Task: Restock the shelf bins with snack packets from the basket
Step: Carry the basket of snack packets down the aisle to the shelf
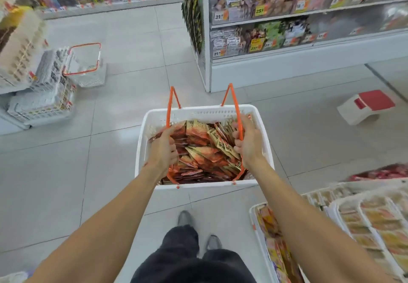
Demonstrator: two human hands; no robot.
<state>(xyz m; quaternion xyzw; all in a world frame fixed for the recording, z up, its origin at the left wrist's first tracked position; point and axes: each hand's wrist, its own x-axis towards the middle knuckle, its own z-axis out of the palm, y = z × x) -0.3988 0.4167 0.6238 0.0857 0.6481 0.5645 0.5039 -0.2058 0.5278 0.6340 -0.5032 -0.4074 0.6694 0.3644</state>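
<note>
Gripping the orange handles [237,115] of the packet-filled basket [152,115], left hand [163,150] and right hand [248,142] fingers clenched round them

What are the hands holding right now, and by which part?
The white basket of snack packets, by its two orange handles: the left hand grips the left handle, the right hand grips the right handle.

Packets [203,150] in basket [198,111], shelf bins [364,216] right (perhaps stocked), second basket [88,71] far left
</note>
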